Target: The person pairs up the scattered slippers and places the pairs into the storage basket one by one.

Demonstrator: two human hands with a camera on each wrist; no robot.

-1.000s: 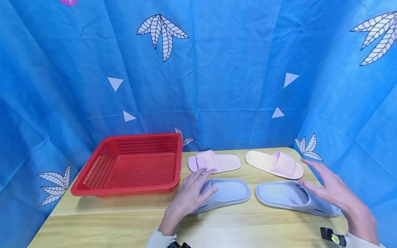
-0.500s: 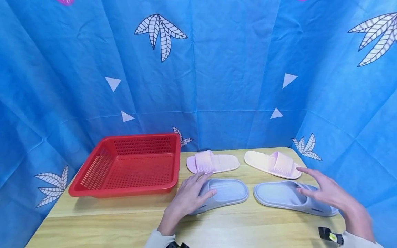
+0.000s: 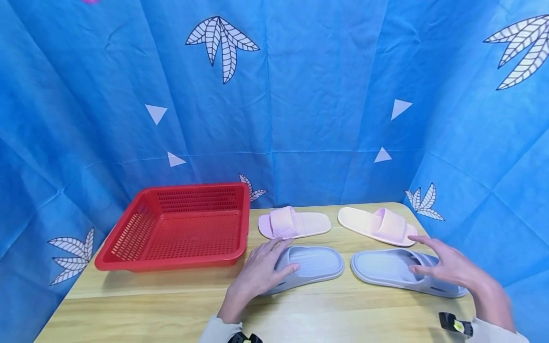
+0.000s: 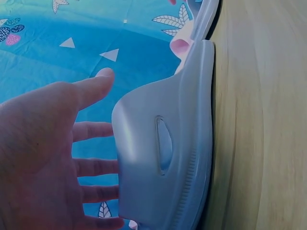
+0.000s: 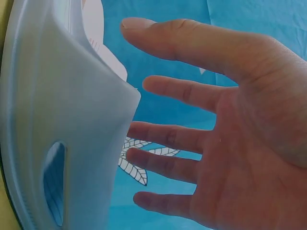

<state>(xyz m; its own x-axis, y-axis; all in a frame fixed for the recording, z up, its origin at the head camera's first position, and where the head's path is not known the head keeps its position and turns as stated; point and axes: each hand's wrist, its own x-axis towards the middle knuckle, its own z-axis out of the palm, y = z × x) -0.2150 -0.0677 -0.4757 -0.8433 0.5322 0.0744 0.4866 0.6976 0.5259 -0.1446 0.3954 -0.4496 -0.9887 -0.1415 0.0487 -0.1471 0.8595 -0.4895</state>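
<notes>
Two grey-blue slippers lie on the table's near side, toes pointing outward. Over the toe of the left grey-blue slipper [image 3: 319, 263] hovers my left hand [image 3: 261, 269], fingers spread; in the left wrist view the fingers lie beyond the slipper's upper [image 4: 144, 153], thumb free. My right hand [image 3: 454, 264] is above the right grey-blue slipper [image 3: 381, 267], thumb near its opening. In the right wrist view the fingers are extended and a gap shows between thumb and slipper. Behind them lie a lilac slipper [image 3: 313, 224] and a cream-and-pink slipper [image 3: 356, 221].
A red plastic basket [image 3: 195, 238] with perforated walls stands at the left of the wooden table [image 3: 171, 314]. A blue patterned curtain [image 3: 317, 95] hangs behind and at both sides.
My right hand has moved slightly left and lower over the right grey-blue slipper. The left hand stays nearly where it was, and the slippers have not moved.
</notes>
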